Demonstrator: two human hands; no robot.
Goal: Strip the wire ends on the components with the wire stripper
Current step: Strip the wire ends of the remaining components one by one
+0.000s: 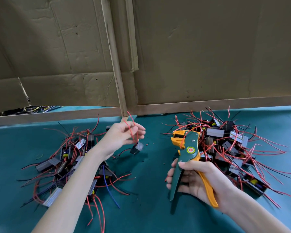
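My left hand pinches the red wires of a small black component, which dangles just above the green table mat, left of centre. My right hand grips the handles of a green and orange wire stripper, held upright with its orange jaws pointing left and up. The jaws are about a hand's width to the right of the dangling component, and nothing sits between them.
A pile of black components with red and black wires lies on the left, under my left forearm. A larger pile lies on the right, behind the stripper. Cardboard sheets stand along the table's far edge. Small insulation bits dot the mat.
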